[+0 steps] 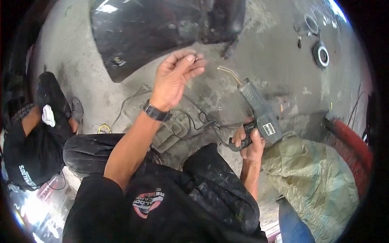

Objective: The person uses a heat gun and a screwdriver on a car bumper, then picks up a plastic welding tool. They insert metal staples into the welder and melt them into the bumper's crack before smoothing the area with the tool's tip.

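My left hand (175, 77), with a dark watch (157, 112) on its wrist, is raised in front of me. Its thumb and fingertips pinch a small, dark item (196, 58) too tiny to identify. At the right, my right hand (252, 143) is wrapped around the handle of a dark green and black power tool (263, 109). The tool's bent metal nozzle (230, 73) points up and left, toward my left hand but apart from it. Beyond my left hand lies a large dark curved panel (150, 34).
A cable (194, 105) runs over the floor by a grey case (172, 131). Another person (32, 146) in dark clothes is at the left. A woven sack (312, 178) and a red object (350, 141) stand right; a ring-shaped part (321, 54) lies at upper right.
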Demonstrator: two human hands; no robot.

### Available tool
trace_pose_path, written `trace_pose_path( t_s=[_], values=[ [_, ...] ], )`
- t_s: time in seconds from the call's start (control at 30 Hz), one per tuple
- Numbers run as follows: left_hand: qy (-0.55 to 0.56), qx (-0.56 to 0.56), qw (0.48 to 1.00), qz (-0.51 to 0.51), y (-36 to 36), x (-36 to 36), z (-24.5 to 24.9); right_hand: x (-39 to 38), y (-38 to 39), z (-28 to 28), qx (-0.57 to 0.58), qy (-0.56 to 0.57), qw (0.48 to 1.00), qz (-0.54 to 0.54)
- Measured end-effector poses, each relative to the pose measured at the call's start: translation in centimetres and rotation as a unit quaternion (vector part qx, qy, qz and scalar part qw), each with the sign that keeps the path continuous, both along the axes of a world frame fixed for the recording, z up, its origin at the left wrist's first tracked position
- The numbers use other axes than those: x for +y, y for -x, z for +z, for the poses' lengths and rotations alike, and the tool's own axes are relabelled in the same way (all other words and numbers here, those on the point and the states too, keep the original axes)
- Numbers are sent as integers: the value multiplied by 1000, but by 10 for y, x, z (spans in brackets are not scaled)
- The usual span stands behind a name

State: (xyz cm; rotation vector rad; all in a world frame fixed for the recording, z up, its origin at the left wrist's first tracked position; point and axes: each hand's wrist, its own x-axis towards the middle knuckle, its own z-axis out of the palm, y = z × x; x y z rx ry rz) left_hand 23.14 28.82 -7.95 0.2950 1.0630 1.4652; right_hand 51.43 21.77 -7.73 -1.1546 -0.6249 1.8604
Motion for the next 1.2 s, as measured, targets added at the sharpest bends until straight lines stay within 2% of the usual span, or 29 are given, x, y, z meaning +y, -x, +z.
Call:
trace_pose_path(
  t_s=[0.1,0.23,0.43,0.53,0.63,0.73,0.8,0.93,1.2],
  values=[
    [-28,-58,998,18,27,-14,36,9,22,10,73,12,997,14],
    [-62,-103,992,35,58,-29,68,19,58,22,107,-13,993,43],
    [-88,-123,987,52,99,-48,84,17,102,38,59,-70,991,96],
    [-119,-47,991,38,101,-53,98,15,100,44,56,-89,988,110],
    [-153,93,984,6,113,-55,111,15,101,43,77,-108,983,127],
    [-162,152,975,-27,114,-55,136,18,98,46,67,-140,977,147],
    [-128,206,968,-62,119,-59,150,24,99,40,84,-178,961,194],
    [-97,297,944,-104,120,-63,172,26,105,41,71,-204,958,186],
    [-95,295,943,-119,104,-63,184,25,98,46,51,-216,960,168]
  ],
)
